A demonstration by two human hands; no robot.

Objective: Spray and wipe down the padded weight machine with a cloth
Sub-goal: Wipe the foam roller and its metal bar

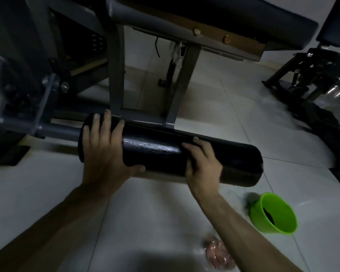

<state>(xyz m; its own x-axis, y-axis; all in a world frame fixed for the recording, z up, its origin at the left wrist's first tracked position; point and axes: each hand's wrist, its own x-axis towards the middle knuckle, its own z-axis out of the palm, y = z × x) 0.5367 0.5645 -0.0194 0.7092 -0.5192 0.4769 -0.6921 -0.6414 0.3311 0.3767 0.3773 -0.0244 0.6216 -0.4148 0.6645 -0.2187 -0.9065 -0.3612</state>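
Observation:
The black padded roller (pixel 157 152) of the weight machine lies across the middle, its top shiny and wet. My left hand (pixel 104 146) grips its left end, fingers over the top and thumb underneath. My right hand (pixel 202 165) is on the roller's right half, slightly blurred, with fingers curled round a dark cloth (pixel 191 163) pressed against the pad. The cloth hardly stands out from the black pad. A pinkish translucent bottle (pixel 218 254) lies on the floor under my right forearm, blurred.
A green plastic bowl (pixel 275 214) with something dark inside sits on the tiled floor at the lower right. The machine's grey steel legs (pixel 117 75) and padded seat (pixel 234 18) rise behind the roller. Another machine's base (pixel 310 79) stands at the right.

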